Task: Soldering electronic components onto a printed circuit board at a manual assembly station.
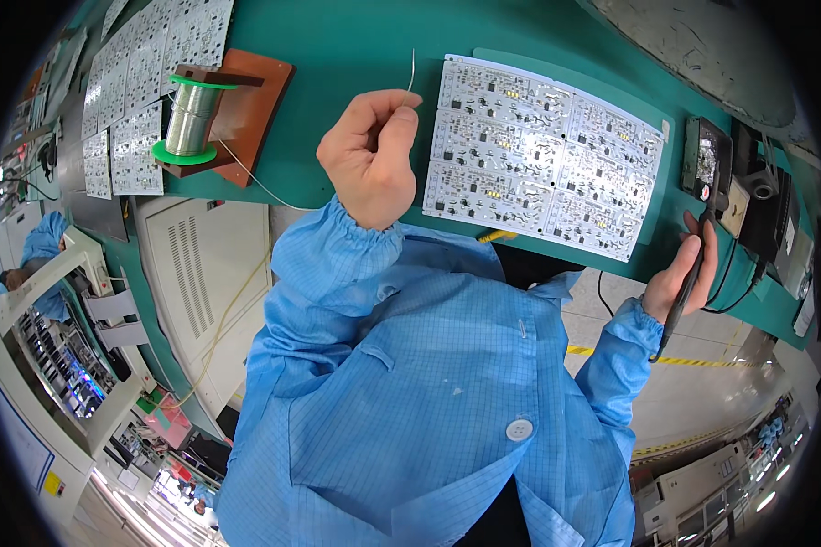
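My left hand (371, 157) pinches a thin solder wire (411, 73) that sticks up past the fingers, just left of a white circuit board panel (540, 155) lying on the green bench mat (356, 36). The wire trails back to a spool (190, 114) with green flanges on a brown wooden stand. My right hand (680, 273) grips a black soldering iron (693, 283) at the bench's right end, its tip near a black holder (707, 157). Blue smock sleeves cover both forearms.
More white circuit board panels (132, 82) lie at the bench's far left. Dark equipment and cables (766, 210) stand at the right end. Below the bench are a white cabinet (205, 273), a floor with yellow-black tape (693, 362), and another person in blue (41, 246) at left.
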Available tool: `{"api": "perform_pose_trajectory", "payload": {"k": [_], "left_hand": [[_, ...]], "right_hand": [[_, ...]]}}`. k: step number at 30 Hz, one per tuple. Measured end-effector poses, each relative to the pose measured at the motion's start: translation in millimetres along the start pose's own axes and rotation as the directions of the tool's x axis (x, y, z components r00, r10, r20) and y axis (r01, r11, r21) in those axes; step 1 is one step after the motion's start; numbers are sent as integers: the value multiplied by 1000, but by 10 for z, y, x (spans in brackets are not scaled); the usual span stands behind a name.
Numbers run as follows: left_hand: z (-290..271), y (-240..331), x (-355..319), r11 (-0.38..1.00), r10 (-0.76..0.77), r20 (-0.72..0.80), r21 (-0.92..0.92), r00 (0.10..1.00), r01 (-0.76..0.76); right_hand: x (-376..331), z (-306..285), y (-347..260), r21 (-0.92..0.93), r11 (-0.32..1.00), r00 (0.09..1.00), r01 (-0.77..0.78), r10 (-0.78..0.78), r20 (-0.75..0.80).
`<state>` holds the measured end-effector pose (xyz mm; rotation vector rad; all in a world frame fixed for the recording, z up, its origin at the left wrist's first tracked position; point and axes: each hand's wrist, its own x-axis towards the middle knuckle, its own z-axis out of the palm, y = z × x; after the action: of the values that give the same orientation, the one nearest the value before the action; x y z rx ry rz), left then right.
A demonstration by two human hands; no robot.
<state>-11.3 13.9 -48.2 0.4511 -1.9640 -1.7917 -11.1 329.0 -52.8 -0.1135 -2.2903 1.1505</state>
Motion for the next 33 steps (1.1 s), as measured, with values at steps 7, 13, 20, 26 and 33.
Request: {"api": "perform_pose_trajectory", "payload": {"k": [7, 13, 20, 26, 33], "left_hand": [[26, -50, -8, 998, 51, -12, 35, 999, -51], [34, -62, 25, 995, 81, -12, 61, 997, -80], [56, -72, 37, 992, 114, -26, 57, 993, -113], [34, -88, 9, 993, 82, -7, 83, 997, -81], [66, -33, 8, 999, 48, -16, 20, 999, -48]], "right_hand": [[20, -19, -37, -29, 997, 997, -76, 76, 22], [41, -32, -52, -55, 994, 996, -90, 91, 22], [56, 39, -106, -26, 999, 996, 37, -39, -75], [76, -40, -111, -65, 990, 991, -127, 129, 24], [65, -34, -95, -72, 989, 991, -126, 129, 43]]}}
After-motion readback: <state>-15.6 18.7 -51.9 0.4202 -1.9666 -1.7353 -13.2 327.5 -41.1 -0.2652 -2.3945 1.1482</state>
